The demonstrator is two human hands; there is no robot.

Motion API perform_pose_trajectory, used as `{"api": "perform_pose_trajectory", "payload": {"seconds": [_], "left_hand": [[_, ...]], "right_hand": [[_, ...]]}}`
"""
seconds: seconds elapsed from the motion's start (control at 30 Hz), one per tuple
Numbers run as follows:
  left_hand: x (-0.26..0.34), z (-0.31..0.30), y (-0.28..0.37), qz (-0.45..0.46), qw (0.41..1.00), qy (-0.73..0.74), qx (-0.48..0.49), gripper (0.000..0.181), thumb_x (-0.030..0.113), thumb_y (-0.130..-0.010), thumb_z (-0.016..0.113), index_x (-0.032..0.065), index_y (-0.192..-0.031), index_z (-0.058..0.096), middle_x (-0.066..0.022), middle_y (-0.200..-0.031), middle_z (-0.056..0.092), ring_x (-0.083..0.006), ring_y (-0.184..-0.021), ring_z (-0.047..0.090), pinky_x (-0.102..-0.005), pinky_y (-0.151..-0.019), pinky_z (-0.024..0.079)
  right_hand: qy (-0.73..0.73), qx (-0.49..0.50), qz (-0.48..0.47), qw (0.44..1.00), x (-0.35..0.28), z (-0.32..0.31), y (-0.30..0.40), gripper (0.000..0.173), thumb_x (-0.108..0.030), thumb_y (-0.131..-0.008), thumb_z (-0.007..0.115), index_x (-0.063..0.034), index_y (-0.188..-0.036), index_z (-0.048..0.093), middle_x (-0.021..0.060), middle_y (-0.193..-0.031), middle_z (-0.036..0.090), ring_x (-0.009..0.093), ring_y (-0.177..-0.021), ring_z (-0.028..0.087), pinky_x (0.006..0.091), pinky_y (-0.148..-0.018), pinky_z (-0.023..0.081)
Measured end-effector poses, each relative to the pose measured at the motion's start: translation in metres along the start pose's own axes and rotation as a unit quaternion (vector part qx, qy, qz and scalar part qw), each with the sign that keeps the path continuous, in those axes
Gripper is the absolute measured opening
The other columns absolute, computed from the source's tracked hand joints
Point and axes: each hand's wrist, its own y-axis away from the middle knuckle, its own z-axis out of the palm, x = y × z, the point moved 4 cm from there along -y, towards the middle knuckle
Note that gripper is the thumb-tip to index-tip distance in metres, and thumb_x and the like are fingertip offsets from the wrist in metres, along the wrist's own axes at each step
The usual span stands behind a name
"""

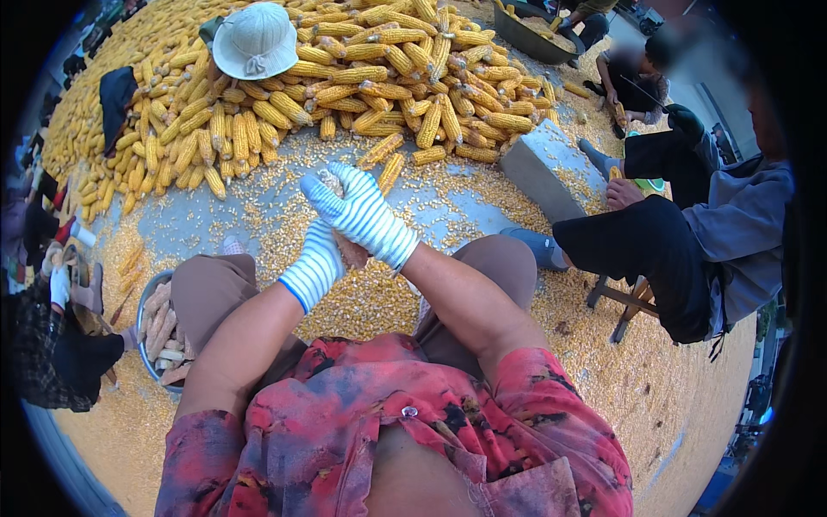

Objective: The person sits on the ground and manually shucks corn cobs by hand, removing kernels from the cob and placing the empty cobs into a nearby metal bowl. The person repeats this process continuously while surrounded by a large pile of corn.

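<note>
My left hand [316, 258] and my right hand [373, 214] wear white knit gloves with blue stripes. Between them they grip a corn cob [352, 251], and most of it is hidden by the gloves. Its lower end looks reddish and bare of kernels; a pale tip pokes out above the fingers. Below the hands, a heap of loose corn kernels [362, 302] lies on the ground between my knees. Just past my right hand, two yellow ears of corn [391, 173] lie near the large pile of ears [362, 71].
A metal basin [143, 310] of stripped cobs [161, 323] stands by my left knee. A pale sun hat [256, 40] rests against the pile. To the right are a concrete block [549, 171] and a seated person [672, 239]. Other people work around the pile.
</note>
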Motion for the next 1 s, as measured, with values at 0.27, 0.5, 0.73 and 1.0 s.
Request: {"api": "perform_pose_trajectory", "payload": {"seconds": [0.27,0.5,0.73,1.0], "left_hand": [[0.021,-0.001,-0.002,0.078,0.927,-0.365,0.016,0.073,0.067,-0.078,0.024,0.0029,-0.087,0.057,-0.0088,-0.079,0.059,-0.0189,-0.075,0.054,-0.0315,-0.074,0.043],[0.002,-0.016,-0.025,0.112,0.938,-0.326,-0.036,0.06,0.053,-0.087,0.026,0.0025,-0.113,0.046,-0.0056,-0.095,0.055,-0.0157,-0.079,0.051,-0.0259,-0.071,0.041],[0.009,-0.014,-0.017,-0.005,0.969,-0.245,0.021,0.069,0.064,-0.08,0.025,0.0045,-0.106,0.051,-0.0101,-0.094,0.056,-0.0214,-0.082,0.053,-0.0318,-0.077,0.042],[0.029,0.009,0.021,0.465,0.677,-0.57,-0.025,0.055,0.049,-0.085,0.038,-0.0016,-0.093,0.058,-0.009,-0.08,0.061,-0.0188,-0.067,0.056,-0.0299,-0.063,0.044]], "right_hand": [[-0.261,0.112,0.112,0.952,0.035,-0.033,-0.021,0.029,-0.033,-0.081,0.054,-0.0072,-0.07,0.052,0.0005,-0.062,0.05,0.009,-0.055,0.044,0.0215,-0.052,0.037],[-0.258,0.176,0.069,0.948,0.039,-0.025,-0.021,0.027,-0.031,-0.081,0.054,-0.008,-0.067,0.051,0.0007,-0.057,0.048,0.01,-0.05,0.045,0.0233,-0.047,0.038],[-0.293,0.055,0.073,0.952,0.008,-0.02,-0.013,0.027,-0.031,-0.081,0.055,-0.0075,-0.07,0.053,0.0003,-0.059,0.05,0.01,-0.052,0.046,0.0228,-0.049,0.038],[-0.334,0.285,0.176,0.881,0.064,-0.062,-0.031,0.032,-0.038,-0.078,0.056,-0.007,-0.069,0.052,0.0027,-0.06,0.049,0.013,-0.051,0.046,0.0263,-0.047,0.04]]}}
